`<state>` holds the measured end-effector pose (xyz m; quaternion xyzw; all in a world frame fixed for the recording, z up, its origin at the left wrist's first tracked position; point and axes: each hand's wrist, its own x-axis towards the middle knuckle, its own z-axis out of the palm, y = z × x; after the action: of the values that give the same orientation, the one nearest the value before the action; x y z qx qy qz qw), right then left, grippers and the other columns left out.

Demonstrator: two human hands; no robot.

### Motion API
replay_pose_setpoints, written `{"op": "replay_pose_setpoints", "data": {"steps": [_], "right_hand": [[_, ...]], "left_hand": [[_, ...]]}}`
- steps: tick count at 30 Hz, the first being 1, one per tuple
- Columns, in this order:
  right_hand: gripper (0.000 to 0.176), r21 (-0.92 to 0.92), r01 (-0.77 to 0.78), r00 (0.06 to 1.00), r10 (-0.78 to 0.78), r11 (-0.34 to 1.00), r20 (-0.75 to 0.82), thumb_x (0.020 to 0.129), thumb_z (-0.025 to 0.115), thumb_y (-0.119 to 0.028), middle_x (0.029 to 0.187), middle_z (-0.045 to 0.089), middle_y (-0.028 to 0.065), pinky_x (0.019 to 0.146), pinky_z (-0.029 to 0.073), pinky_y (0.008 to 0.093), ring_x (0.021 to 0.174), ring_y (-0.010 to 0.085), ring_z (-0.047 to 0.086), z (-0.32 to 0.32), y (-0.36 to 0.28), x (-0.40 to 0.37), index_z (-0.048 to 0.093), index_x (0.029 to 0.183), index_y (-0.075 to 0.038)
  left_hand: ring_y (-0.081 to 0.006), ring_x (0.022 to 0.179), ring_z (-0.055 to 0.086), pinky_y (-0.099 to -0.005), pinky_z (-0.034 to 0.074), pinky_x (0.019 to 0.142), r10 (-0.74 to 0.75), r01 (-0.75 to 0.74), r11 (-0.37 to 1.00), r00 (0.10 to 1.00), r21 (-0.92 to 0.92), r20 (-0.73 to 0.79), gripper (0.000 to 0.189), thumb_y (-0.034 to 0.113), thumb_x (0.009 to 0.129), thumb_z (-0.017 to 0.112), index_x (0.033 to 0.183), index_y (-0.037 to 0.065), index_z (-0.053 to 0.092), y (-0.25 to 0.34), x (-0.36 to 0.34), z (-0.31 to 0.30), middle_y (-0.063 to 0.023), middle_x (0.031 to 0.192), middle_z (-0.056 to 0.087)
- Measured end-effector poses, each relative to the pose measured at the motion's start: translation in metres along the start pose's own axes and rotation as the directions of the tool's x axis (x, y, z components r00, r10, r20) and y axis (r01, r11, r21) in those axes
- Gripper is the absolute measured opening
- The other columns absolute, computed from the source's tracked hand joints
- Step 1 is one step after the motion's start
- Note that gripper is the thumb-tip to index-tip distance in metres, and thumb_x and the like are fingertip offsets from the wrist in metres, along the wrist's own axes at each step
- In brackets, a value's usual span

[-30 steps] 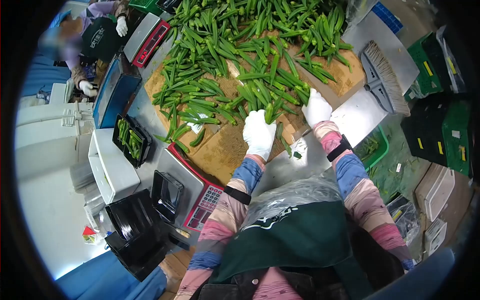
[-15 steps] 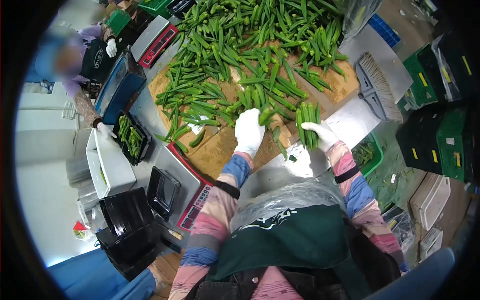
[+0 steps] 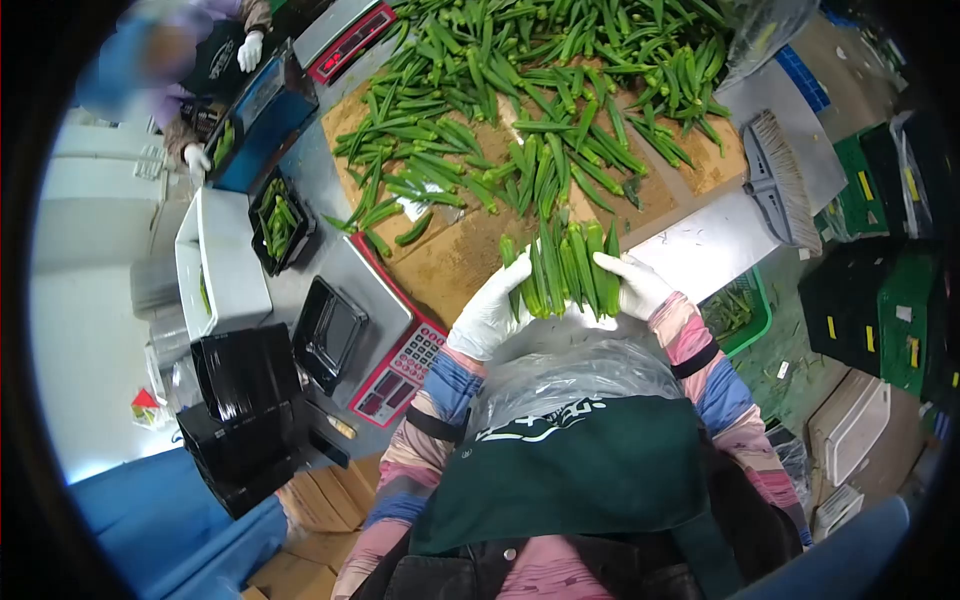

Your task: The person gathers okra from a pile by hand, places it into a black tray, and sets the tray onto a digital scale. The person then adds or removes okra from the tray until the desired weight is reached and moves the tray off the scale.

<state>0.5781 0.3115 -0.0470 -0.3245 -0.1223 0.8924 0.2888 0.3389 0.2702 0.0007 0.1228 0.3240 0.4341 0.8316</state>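
Note:
Both gloved hands hold one row of okra pods (image 3: 568, 270) between them, just above the near edge of the work surface. My left hand (image 3: 491, 308) grips the row's left side, and my right hand (image 3: 637, 286) presses its right side. The pods stand side by side, stem ends pointing toward my body. Beyond them a large pile of loose okra (image 3: 560, 50) covers the brown cardboard (image 3: 455, 262). To the left, an empty black tray (image 3: 329, 332) rests on the red-edged scale (image 3: 400, 372).
At left are a filled black tray (image 3: 280, 225), a white bin (image 3: 240, 270) and stacked black trays (image 3: 245, 375). A brush (image 3: 780, 185) lies at right, above a green basket (image 3: 765, 318). A co-worker's gloved hand (image 3: 197, 160) is at upper left.
My left hand has come back from the pile to the row's left side. The held row is wider and nearer my body. The co-worker's lower hand has moved off the filled tray.

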Motion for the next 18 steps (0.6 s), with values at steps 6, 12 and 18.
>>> {"op": "replay_pose_setpoints", "data": {"steps": [6,12,18], "right_hand": [[0.041,0.066,-0.085,0.992,0.079,0.994,0.098,0.104,0.055,-0.025,0.128,0.064,0.0150,0.101,0.051,0.0393,0.115,0.0252,0.064,0.008,0.016,0.008,0.054,0.135,0.001],[0.042,0.091,-0.106,0.993,0.102,0.990,0.053,0.104,0.055,-0.028,0.131,0.063,0.0132,0.103,0.049,0.0418,0.119,0.0255,0.062,0.039,0.034,0.015,0.054,0.136,-0.001],[0.041,-0.030,-0.107,0.991,0.109,0.994,0.078,0.104,0.054,-0.028,0.129,0.063,0.0126,0.101,0.049,0.0401,0.115,0.0237,0.063,0.120,0.081,0.053,0.055,0.134,0.000]], "left_hand": [[-0.0224,0.117,0.061,-0.0395,0.053,0.097,-0.002,-0.006,0.992,0.998,-0.127,-0.061,0.048,0.034,0.105,0.051,0.144,0.005,0.046,0.004,-0.028,-0.009,-0.0108,0.135,0.058],[-0.0248,0.123,0.057,-0.0407,0.048,0.104,0.011,-0.021,0.978,0.999,-0.210,-0.051,0.056,0.047,0.107,0.042,0.145,0.005,0.044,0.020,-0.062,-0.011,-0.0104,0.139,0.055],[-0.0205,0.128,0.052,-0.0355,0.039,0.111,0.204,-0.225,0.970,0.959,-0.092,-0.195,0.054,0.046,0.108,0.039,0.145,0.008,0.047,0.046,-0.113,-0.039,-0.0073,0.141,0.055]]}}
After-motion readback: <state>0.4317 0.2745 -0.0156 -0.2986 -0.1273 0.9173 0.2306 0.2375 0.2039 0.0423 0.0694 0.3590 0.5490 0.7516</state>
